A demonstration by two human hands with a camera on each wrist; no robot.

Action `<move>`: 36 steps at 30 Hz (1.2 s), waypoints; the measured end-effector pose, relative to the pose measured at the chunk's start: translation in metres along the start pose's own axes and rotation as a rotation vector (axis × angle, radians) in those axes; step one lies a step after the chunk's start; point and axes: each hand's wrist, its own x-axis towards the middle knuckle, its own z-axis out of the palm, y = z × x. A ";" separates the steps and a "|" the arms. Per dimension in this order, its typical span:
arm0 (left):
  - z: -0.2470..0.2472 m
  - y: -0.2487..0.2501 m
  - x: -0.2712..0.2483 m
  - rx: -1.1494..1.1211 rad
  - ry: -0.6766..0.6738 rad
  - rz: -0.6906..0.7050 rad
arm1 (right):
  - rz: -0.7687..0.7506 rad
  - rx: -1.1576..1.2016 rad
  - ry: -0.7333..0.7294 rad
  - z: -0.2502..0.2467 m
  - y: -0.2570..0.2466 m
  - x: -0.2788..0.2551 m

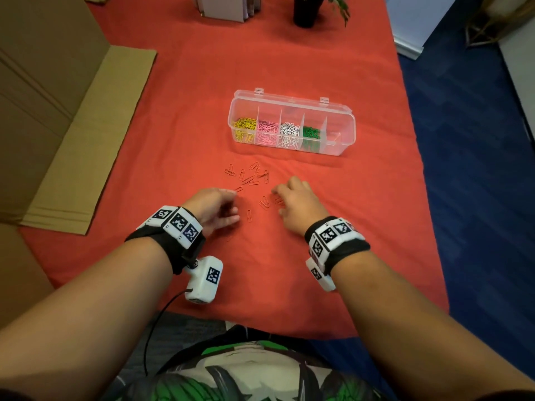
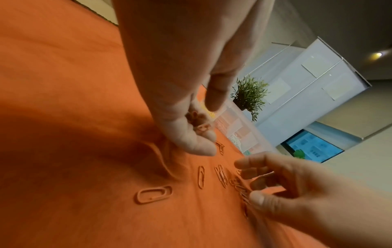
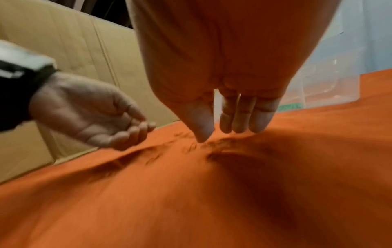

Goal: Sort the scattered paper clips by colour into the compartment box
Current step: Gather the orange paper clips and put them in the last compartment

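Note:
A clear compartment box (image 1: 348, 131) stands open on the red cloth, with yellow, pink, white and green clips in separate cells. Several red paper clips (image 1: 249, 176) lie scattered just in front of it. My left hand (image 1: 231, 204) is cupped with curled fingers around a few red clips (image 2: 199, 125) in its palm. Another loose clip (image 2: 153, 194) lies near it. My right hand (image 1: 278, 202) reaches down with fairly straight fingers. Its fingertips (image 3: 202, 135) touch the cloth among loose clips. The box (image 3: 318, 87) shows blurred behind them.
Flattened cardboard (image 1: 86, 134) lies along the left side of the cloth. A dark plant pot (image 1: 304, 10) and a stack of books (image 1: 225, 7) stand at the far edge. Blue carpet (image 1: 477, 169) lies beyond the table's right edge.

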 end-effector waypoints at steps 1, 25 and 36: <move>0.001 -0.004 0.000 0.041 0.008 0.023 | -0.004 -0.027 0.009 0.004 -0.001 -0.003; 0.000 -0.027 -0.006 1.345 0.142 0.274 | 0.511 0.546 -0.001 -0.004 0.019 -0.012; 0.001 0.003 -0.023 -0.068 -0.251 -0.111 | 0.223 -0.092 -0.007 0.017 -0.007 -0.023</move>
